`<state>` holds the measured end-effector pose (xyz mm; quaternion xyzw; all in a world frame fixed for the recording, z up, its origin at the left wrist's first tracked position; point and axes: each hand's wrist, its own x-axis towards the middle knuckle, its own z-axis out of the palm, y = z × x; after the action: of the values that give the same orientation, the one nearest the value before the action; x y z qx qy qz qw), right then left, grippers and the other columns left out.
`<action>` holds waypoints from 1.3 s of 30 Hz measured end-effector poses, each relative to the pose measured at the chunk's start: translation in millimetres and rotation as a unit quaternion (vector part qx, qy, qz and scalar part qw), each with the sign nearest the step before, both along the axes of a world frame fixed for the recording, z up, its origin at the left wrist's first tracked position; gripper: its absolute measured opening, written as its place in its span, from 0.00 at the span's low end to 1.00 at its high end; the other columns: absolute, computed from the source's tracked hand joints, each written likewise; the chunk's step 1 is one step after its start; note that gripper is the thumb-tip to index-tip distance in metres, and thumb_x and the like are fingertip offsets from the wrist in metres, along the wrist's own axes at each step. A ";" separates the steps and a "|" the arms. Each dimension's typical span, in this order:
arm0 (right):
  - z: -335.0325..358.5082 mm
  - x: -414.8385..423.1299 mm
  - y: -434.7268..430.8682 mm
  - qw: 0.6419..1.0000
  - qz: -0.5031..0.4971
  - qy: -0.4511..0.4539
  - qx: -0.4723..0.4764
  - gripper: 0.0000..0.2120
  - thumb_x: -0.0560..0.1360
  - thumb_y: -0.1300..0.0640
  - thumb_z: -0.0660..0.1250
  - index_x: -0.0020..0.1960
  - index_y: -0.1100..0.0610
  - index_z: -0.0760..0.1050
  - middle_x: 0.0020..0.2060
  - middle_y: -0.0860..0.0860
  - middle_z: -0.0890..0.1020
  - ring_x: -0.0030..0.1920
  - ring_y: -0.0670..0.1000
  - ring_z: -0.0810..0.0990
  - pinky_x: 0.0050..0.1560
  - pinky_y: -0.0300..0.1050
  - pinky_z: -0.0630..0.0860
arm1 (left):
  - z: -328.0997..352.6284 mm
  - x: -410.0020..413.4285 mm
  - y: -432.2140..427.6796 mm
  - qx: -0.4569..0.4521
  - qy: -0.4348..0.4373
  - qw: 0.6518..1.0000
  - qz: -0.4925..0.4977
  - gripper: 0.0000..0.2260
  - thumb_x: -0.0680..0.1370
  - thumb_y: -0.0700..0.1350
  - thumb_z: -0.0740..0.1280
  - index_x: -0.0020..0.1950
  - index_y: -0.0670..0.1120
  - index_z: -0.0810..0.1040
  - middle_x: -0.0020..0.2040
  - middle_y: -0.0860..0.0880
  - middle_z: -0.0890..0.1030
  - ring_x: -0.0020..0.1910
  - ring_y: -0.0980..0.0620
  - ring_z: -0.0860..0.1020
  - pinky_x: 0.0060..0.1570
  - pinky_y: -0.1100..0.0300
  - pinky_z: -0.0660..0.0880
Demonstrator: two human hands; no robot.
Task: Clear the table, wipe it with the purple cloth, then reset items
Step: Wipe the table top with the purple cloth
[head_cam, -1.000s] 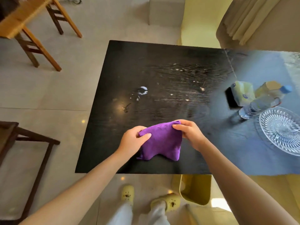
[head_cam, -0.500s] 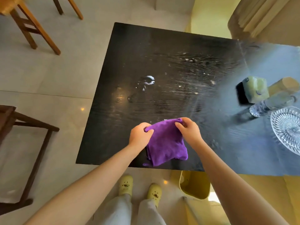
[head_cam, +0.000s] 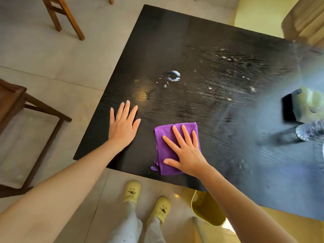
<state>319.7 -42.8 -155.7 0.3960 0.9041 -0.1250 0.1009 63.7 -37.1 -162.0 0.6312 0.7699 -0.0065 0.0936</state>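
Tabletop, black, streaked, above grey tiles; left hand splayed flat there, right hand splayed flat on purple cloth.

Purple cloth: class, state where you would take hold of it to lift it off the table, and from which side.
Probably pinch the purple cloth by its bare left edge, coming from the left with the left hand. It lies folded flat on the table, the right hand spread over its middle, leaving only its left and far margins free.

Folded purple cloth flat on table
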 end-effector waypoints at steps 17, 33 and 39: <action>-10.1 -60.7 55.7 0.997 -0.069 0.013 0.043 0.32 0.74 0.32 0.45 0.75 0.40 0.52 0.78 0.52 0.54 0.77 0.63 0.48 0.72 0.70 0.44 | -17.0 -8.6 3.3 0.018 0.047 0.999 -0.004 0.28 0.79 0.59 0.42 0.77 0.50 0.54 0.78 0.43 0.55 0.77 0.44 0.53 0.73 0.39 0.49; 13.7 -54.3 90.0 0.856 -0.348 0.360 -0.131 0.17 0.81 0.53 0.53 0.65 0.59 0.70 0.61 0.58 0.78 0.60 0.59 0.76 0.51 0.41 0.67 | -14.6 -11.0 3.4 0.022 -0.004 1.000 0.007 0.26 0.81 0.58 0.47 0.77 0.50 0.52 0.79 0.46 0.51 0.78 0.48 0.48 0.75 0.43 0.44; -10.2 -58.3 77.6 0.994 -0.072 0.078 0.016 0.30 0.76 0.36 0.42 0.76 0.42 0.51 0.77 0.44 0.52 0.78 0.54 0.46 0.76 0.60 0.40 | -12.7 -10.2 8.9 0.019 0.008 1.000 0.023 0.25 0.81 0.57 0.45 0.77 0.51 0.52 0.79 0.48 0.51 0.78 0.49 0.48 0.75 0.44 0.45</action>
<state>261.4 34.8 -165.9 0.4506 0.8803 -0.1477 0.0143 53.5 -28.2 -174.7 0.6151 0.7848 0.0054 0.0756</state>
